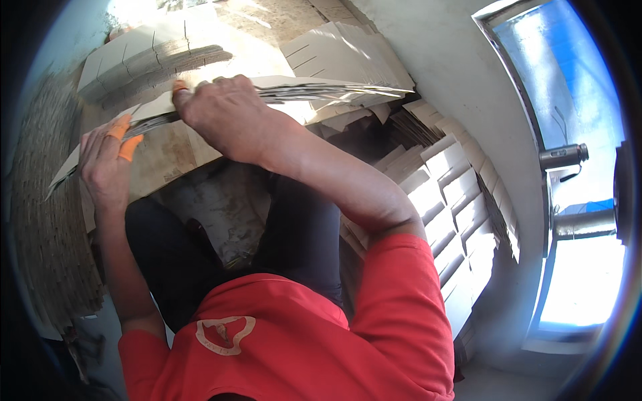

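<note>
A long, thin bundle of cardboard sheets (321, 91) stands on edge over the table, stretching from far left to right. My left hand (105, 164) grips it near its left end, with orange covers on some fingertips. Around its upper edge, nearer the middle, my right hand (224, 119) is closed, an orange cover on one digit. The sheets fan slightly apart at the right end. My right hand hides part of the bundle.
Behind the bundle lies a stack of slotted cardboard sheets (144, 57), with another slotted stack (341, 53) farther right. Tall cardboard piles (50, 200) line the left side. More stacked cardboard (461, 194) stands at my right, beside the wall and a window (578, 267).
</note>
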Action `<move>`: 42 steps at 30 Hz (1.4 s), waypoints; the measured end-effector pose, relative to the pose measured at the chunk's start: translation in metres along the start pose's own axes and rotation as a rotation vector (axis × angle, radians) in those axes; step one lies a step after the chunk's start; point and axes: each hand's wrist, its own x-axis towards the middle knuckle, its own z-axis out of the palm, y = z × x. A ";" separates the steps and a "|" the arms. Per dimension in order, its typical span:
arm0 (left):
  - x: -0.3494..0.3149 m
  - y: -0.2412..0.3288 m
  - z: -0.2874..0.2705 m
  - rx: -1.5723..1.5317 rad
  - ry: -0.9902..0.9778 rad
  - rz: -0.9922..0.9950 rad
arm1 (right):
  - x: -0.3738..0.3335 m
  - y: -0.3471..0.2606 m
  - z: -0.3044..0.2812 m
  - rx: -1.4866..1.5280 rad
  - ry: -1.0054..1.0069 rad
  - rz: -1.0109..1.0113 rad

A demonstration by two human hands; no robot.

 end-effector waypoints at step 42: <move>-0.025 0.159 0.096 -0.703 -0.185 0.102 | -0.381 0.184 -0.032 -0.235 0.344 0.997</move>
